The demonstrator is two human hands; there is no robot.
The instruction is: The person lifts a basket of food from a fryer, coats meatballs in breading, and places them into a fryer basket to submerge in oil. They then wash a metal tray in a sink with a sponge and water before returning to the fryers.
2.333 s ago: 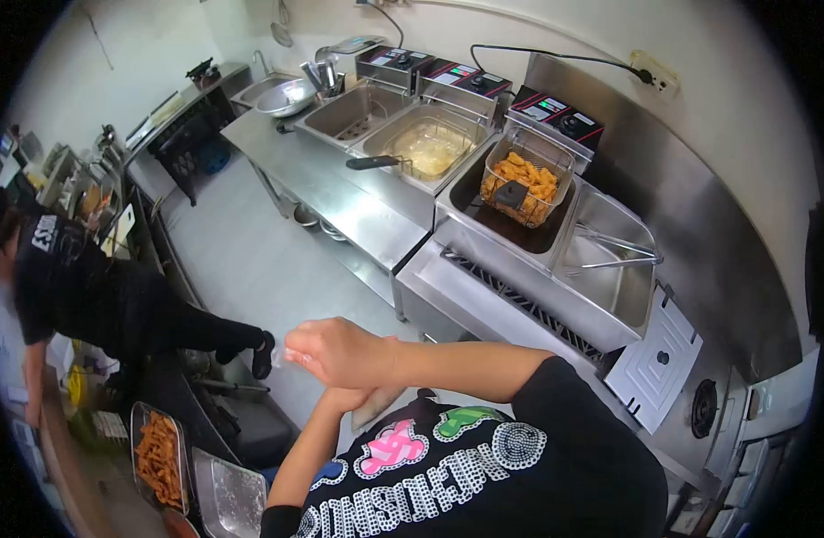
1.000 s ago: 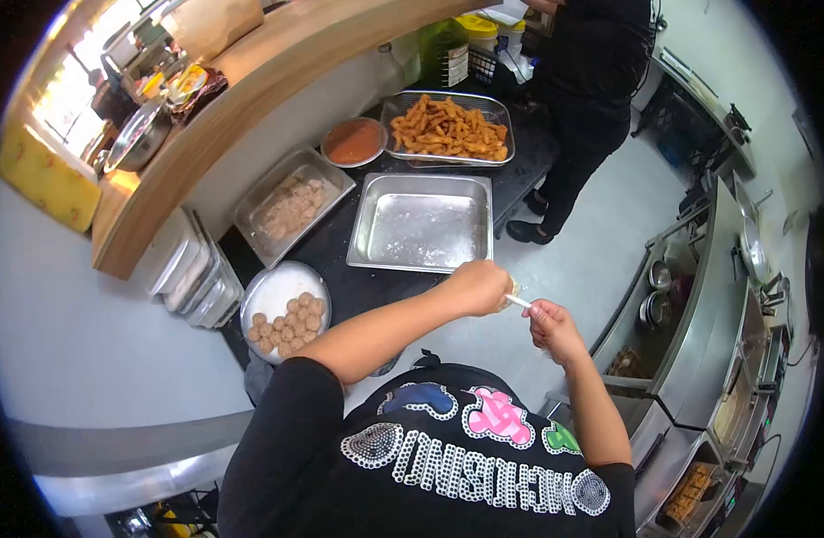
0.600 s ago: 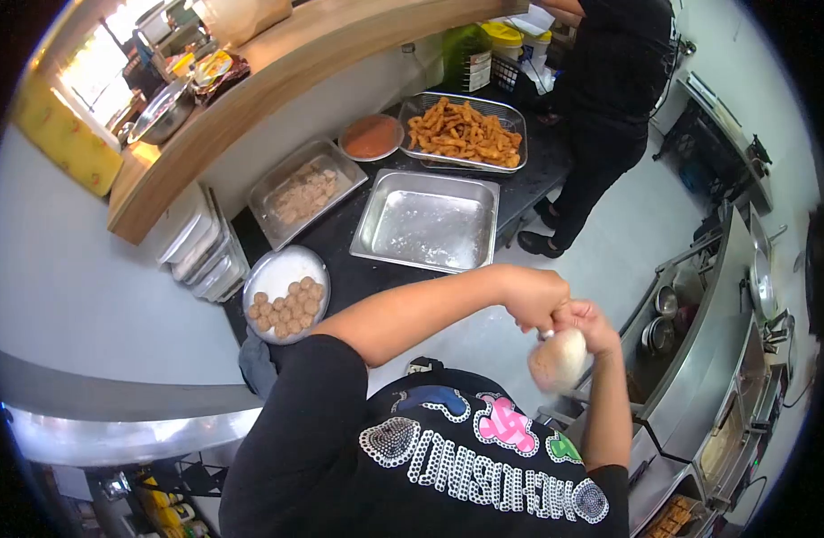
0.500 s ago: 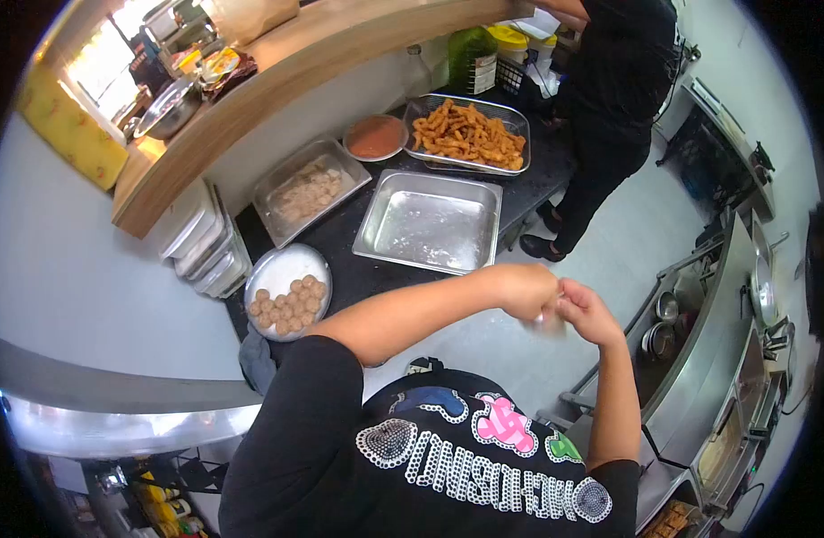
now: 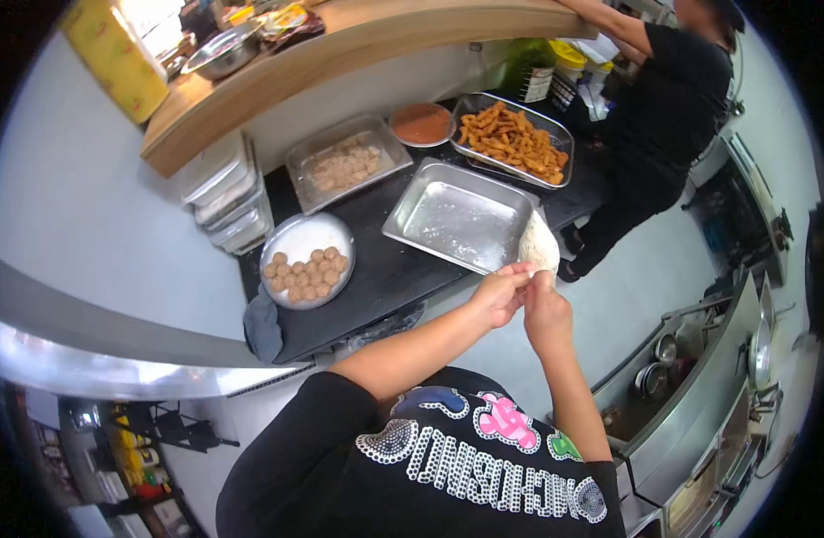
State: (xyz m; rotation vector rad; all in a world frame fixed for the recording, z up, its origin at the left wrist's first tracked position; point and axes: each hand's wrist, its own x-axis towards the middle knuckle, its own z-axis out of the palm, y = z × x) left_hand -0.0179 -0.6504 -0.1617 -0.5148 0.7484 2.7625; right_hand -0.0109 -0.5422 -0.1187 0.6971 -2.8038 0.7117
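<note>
– Why are both hands up together?
– Left hand (image 5: 500,296) and right hand (image 5: 546,314) pinch the small bag (image 5: 539,244) by its neck, likely sealing it, at the bench (image 5: 385,269) front edge.
– What's around it?
– Plate of balls (image 5: 306,264) at the left edge, empty tray (image 5: 461,224) just beside the bag, fried strips (image 5: 512,142) at the far corner; a co-worker (image 5: 663,117) crowds that end.

Upside-down rhinestone lettering on black shirt (image 5: 465,466), not legible

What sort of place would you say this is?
Probably a commercial kitchen or fried-snack stall: heaped fried strips, breaded balls on a round plate, and stainless counters across the aisle.
</note>
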